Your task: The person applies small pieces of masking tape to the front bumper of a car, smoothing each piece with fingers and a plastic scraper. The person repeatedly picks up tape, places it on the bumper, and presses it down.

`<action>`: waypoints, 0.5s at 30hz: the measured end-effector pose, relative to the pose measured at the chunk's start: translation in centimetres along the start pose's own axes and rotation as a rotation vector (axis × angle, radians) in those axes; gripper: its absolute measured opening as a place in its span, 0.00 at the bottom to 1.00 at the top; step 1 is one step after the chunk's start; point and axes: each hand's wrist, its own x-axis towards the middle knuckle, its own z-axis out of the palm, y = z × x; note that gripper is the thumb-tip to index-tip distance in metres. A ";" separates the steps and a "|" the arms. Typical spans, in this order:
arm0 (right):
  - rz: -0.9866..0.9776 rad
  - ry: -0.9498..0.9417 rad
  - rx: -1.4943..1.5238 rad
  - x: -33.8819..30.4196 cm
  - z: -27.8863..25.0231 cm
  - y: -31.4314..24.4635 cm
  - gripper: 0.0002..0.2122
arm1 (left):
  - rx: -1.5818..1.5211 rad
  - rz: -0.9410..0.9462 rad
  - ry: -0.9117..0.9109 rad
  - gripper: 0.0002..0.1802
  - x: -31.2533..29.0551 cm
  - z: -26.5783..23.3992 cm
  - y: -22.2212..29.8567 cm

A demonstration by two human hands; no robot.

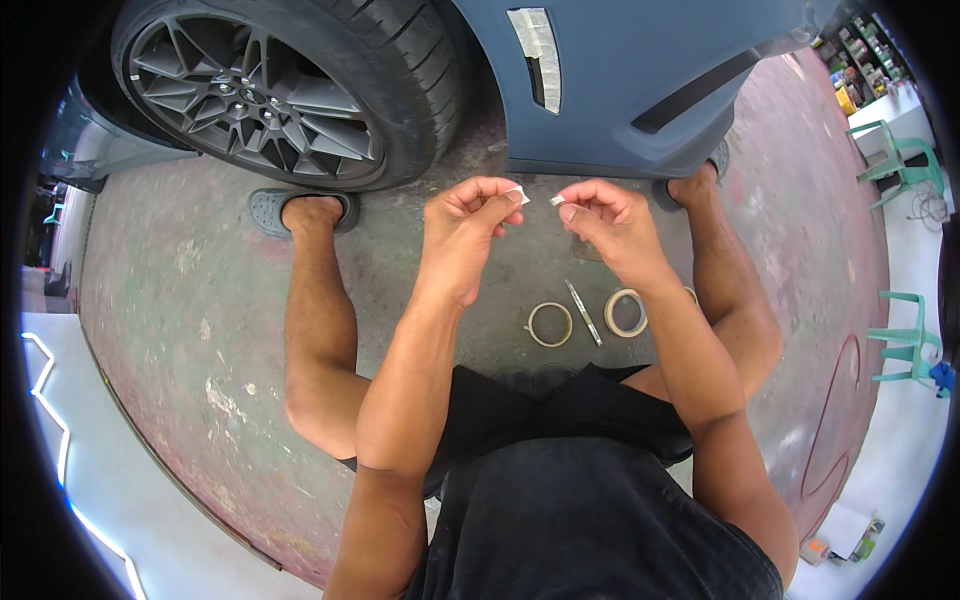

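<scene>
My left hand (468,228) is closed, pinching a small white scrap of tape (521,195) between thumb and forefinger. Just to its right, my right hand (622,232) pinches another small white scrap (557,200). A short gap separates the two pieces. Below the hands, a thin tape roll (530,325) and a thicker cream tape roll (609,313) lie on the floor. Between them is a slim, pen-like silver tool (584,312). My right forearm partly hides another round item (691,294), perhaps a roll.
Ahead stands a blue-grey car body (610,110) with a wheel (255,95) at left. Pale tape (537,50) covers part of a slot in its panel. My legs are spread on either side. Green chairs (905,165) and loaded shelves (870,50) stand far right.
</scene>
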 end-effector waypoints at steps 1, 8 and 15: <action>-0.018 -0.012 0.022 0.2 0.1 -0.3 0.08 | 0.025 0.005 -0.006 0.06 0.0 0.1 0.0; -0.033 -0.059 0.087 1.2 0.7 -1.9 0.15 | 0.216 0.073 -0.100 0.06 -0.2 0.0 0.0; 0.058 -0.073 0.012 1.0 0.8 -2.7 0.17 | 0.324 0.101 -0.101 0.05 -0.7 0.4 0.2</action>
